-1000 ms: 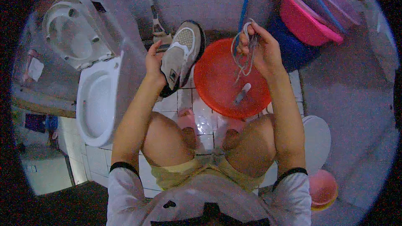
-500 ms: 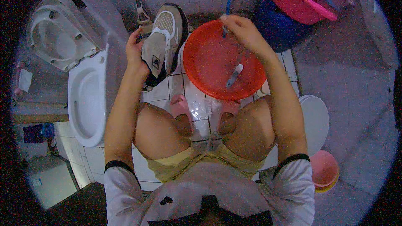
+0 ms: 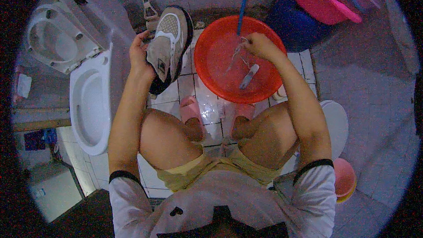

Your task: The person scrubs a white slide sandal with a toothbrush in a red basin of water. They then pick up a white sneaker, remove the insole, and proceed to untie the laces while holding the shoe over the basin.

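Note:
My left hand [image 3: 142, 59] grips a beige sneaker [image 3: 168, 39] with white trim and a dark sole, tilted with its toe pointing away from me. Fingers wrap its left side, and part of the hand is behind the shoe. Over the red basin [image 3: 205, 77] my right hand [image 3: 261, 46] is closed in a pinch on a white shoelace [image 3: 236, 52], whose loose ends hang down into the basin. A long white-and-grey item [image 3: 249, 76], its kind unclear, lies in the basin beneath that hand.
A thin blue tube [image 3: 245, 2] reaches the basin from the back wall. On the left stands a white toilet [image 3: 90, 101] with its lid up. Back right, a pink basin [image 3: 324, 2] rests on a dark blue tub [image 3: 288, 22]. Pink bowls [image 3: 344, 177] sit at the right.
My right hand has moved from the basin's far rim inward and toward me, with the white lace now showing in its fingers. The shoe has stayed nearly in place in my left hand.

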`<state>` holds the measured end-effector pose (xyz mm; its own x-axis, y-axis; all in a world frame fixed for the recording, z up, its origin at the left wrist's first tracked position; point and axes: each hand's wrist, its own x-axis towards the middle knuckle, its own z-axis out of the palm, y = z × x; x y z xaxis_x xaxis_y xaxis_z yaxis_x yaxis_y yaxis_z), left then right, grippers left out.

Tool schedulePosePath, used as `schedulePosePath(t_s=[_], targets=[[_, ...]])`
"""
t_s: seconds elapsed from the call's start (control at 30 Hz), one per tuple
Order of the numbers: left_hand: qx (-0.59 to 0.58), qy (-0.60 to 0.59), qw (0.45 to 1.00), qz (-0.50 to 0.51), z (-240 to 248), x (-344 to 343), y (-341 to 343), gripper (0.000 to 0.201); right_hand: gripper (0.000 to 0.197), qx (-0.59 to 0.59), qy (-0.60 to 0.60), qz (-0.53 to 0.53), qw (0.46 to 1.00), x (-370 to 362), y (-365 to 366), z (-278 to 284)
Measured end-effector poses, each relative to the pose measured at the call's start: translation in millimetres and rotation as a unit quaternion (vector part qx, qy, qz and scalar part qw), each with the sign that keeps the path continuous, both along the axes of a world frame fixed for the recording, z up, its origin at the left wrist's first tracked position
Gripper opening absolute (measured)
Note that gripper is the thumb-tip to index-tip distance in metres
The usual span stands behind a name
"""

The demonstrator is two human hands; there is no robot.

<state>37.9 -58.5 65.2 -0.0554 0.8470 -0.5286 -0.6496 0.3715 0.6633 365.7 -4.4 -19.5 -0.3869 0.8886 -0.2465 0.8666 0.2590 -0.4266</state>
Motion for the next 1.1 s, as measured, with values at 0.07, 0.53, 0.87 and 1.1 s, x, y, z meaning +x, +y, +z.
schedulePosePath(t_s=[0.07,0.53,0.87,1.1], targets=[[0.006,-0.016,1.0,-0.015,-6.6,-4.9,3.9,0.042,0.036,0.067,0.039,-0.057,0.995,0.1,7.4,-12.7],[-0.155,0.027,0.986,-0.065,-102.3,-31.5,39.2,0.036,0.045,-0.027,0.116,0.019,0.993,-5.1,9.6,-14.5],[-0.213,0.234,0.94,-0.129,-284.2,-93.6,19.3,0.026,0.045,0.006,0.136,0.044,0.99,-12.2,-11.1,13.4],[-0.245,0.045,0.967,-0.048,-300.4,-79.7,14.7,0.037,0.042,-0.065,0.098,0.013,0.993,-19.4,-16.9,25.0]])
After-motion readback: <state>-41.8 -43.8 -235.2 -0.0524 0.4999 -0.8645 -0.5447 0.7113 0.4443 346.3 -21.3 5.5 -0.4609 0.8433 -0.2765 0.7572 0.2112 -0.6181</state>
